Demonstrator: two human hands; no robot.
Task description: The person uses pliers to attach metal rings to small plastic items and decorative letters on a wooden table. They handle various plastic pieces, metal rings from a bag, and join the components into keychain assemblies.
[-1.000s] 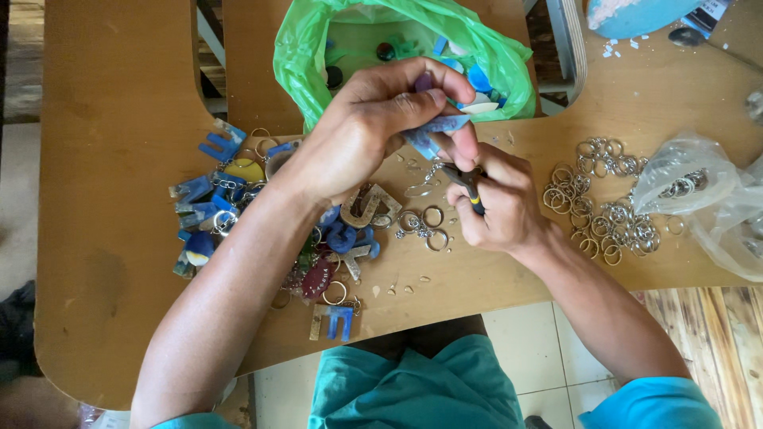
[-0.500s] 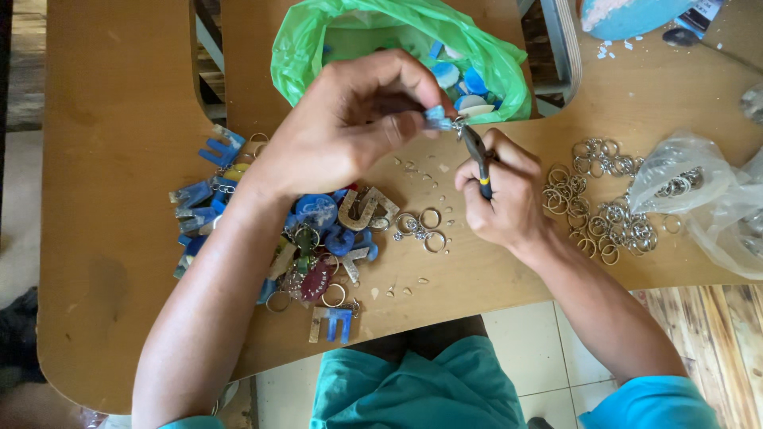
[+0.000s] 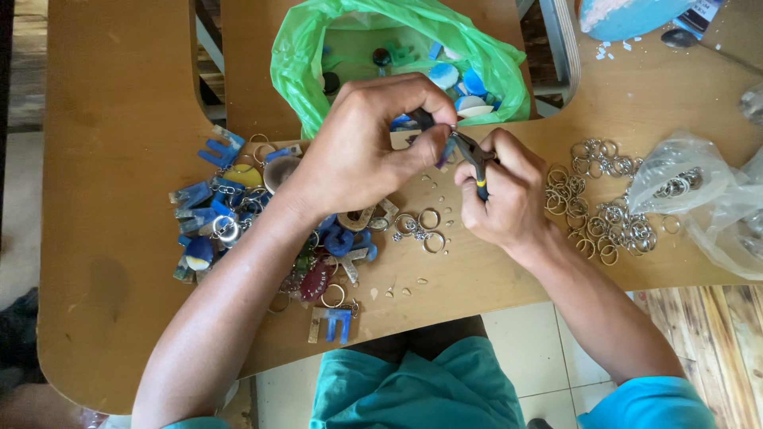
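The left hand (image 3: 373, 147) is curling nearly closed, its thumb and fingertips pinching a small blue charm (image 3: 447, 149) above the wooden table (image 3: 119, 159). The charm is sitting at the tips of that hand, just to the left of the right hand (image 3: 505, 195). The right hand is wrapping tightly around the handles of a small pair of pliers (image 3: 475, 161), whose nose is pointing up and left and meeting the charm; whether the nose is gripping a ring there is too small to tell.

Just beyond both hands, a green plastic bag (image 3: 310, 56) is lying open with blue and white pieces inside. Under the left wrist and to its left, a pile of finished keychains (image 3: 230, 214) in blue, yellow and red is spreading across the table. Just below the hands, a few loose rings (image 3: 421, 226) are lying. To the right of the right hand, a heap of metal key rings (image 3: 604, 214) is resting beside a clear plastic bag (image 3: 707, 199).
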